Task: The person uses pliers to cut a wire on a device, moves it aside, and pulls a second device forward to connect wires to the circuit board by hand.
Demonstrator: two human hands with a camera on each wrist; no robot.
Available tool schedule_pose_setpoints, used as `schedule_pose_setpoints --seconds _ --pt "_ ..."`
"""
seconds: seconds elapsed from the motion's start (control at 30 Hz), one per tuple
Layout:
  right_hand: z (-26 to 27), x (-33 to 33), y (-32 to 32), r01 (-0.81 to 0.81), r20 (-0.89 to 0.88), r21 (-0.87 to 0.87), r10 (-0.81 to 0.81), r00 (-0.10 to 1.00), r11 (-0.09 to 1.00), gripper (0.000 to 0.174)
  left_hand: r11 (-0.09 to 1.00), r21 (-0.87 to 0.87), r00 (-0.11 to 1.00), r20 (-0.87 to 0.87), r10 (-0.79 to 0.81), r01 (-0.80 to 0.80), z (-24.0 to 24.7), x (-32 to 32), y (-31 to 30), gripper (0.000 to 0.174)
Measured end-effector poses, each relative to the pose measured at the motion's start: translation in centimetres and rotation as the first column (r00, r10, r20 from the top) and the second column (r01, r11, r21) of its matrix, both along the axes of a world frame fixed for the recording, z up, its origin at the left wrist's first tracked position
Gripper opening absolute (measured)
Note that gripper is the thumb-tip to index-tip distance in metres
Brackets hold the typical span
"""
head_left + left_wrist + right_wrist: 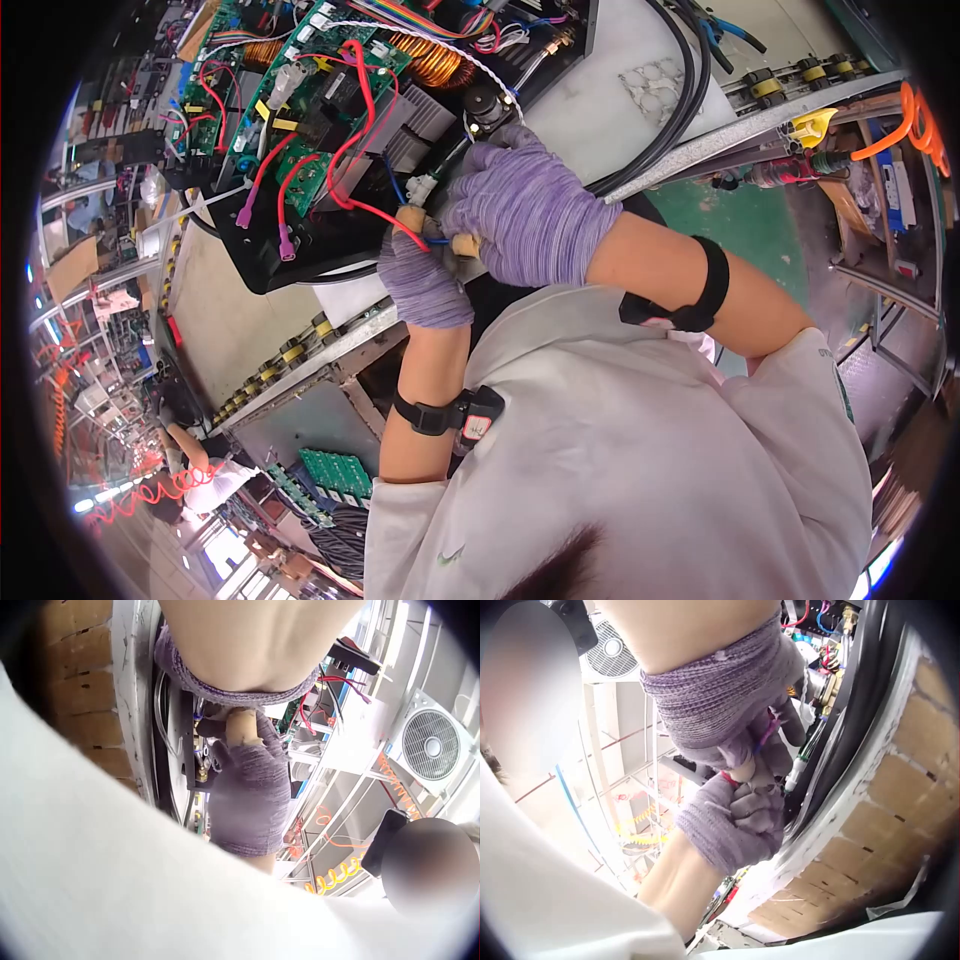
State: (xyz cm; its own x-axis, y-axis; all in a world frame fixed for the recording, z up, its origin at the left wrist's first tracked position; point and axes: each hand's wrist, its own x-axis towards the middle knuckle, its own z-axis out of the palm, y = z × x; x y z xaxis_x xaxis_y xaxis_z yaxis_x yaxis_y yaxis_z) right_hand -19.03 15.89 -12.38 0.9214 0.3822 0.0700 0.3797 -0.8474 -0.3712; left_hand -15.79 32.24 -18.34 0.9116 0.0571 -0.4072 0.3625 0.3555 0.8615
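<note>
In the head view both hands wear purple knitted gloves with bare thumb tips and meet at the near edge of a black open chassis [262, 262]. My left hand [425, 280] pinches the end of a red wire [375, 212] that loops down from the green circuit board [305, 180]. Close against it, my right hand [525, 210] curls its fingers and pinches a short blue wire [437, 240] that shows between the two thumbs. In the right wrist view the right hand's fingers hide most of the wire ends. Two red leads with pink spade terminals [287, 248] hang loose beside the left hand.
Copper coils [432, 62] and ribbon cable [455, 28] fill the chassis. Thick black cables [685, 100] lie over the white board [640, 50] at right. A roller rail [290, 352] edges the bench. Another person [205, 480] works at far left.
</note>
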Motion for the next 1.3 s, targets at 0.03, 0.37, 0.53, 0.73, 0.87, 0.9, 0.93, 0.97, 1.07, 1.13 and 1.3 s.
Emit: schedule_pose_setpoints --seconds 0.03,0.37,0.53,0.73,0.87,0.9,0.93,0.97,1.07,1.13,1.3 --pt "-0.1 0.4 -0.3 -0.017 -0.020 0.032 0.018 1.000 0.999 0.020 0.992 0.124 0.999 0.050 0.023 -0.029 0.0 -0.4 -0.1 0.026" --pt "-2.1 2.8 -2.3 -0.130 -0.019 0.385 0.149 0.989 0.914 0.026 0.950 -0.144 0.959 -0.001 -0.282 0.279 2.2 -1.5 2.8 0.033" --pt "1.7 0.8 -0.8 -0.215 0.032 0.380 0.220 0.975 0.899 0.026 0.857 -0.441 0.960 0.042 -0.278 0.267 4.8 -4.8 3.0 0.040" --pt "5.1 0.0 -0.4 -0.198 0.300 0.269 0.113 0.947 0.943 0.018 0.941 0.277 0.965 0.119 -0.233 0.193 7.2 -6.3 4.2 0.046" --pt "5.8 1.7 -2.0 -0.222 0.513 0.487 -0.071 0.856 0.845 0.027 0.683 0.730 0.857 0.327 -0.398 0.038 8.0 -7.3 4.3 0.032" --pt "6.2 2.0 -1.8 -0.148 0.370 0.679 -0.161 0.915 0.719 0.029 0.543 0.839 0.815 0.294 -0.499 0.030 8.5 -7.1 4.5 0.035" --pt "6.8 1.7 -1.3 -0.052 0.204 0.827 -0.213 0.955 0.560 0.031 0.438 0.899 0.782 0.279 -0.557 -0.008 9.7 -6.7 4.2 0.024" --pt "7.3 1.3 -0.9 0.062 0.026 0.924 -0.225 0.974 0.378 0.033 0.362 0.930 0.747 0.284 -0.601 -0.063 9.9 -6.5 4.7 0.023" --pt "7.2 0.2 -1.1 -0.087 0.283 0.783 -0.229 0.931 0.616 0.029 0.344 0.929 0.719 0.334 -0.609 -0.140 11.2 -5.8 5.1 0.025" --pt "8.1 0.4 -0.6 -0.261 0.300 0.599 0.090 0.950 0.757 0.025 0.449 0.885 0.723 0.391 -0.569 -0.125 11.3 -5.8 5.4 0.026" --pt "6.2 1.7 2.7 -0.319 0.198 0.351 0.263 0.944 0.881 0.027 0.752 0.645 0.695 0.605 -0.389 -0.140 9.9 -5.7 4.9 0.036"
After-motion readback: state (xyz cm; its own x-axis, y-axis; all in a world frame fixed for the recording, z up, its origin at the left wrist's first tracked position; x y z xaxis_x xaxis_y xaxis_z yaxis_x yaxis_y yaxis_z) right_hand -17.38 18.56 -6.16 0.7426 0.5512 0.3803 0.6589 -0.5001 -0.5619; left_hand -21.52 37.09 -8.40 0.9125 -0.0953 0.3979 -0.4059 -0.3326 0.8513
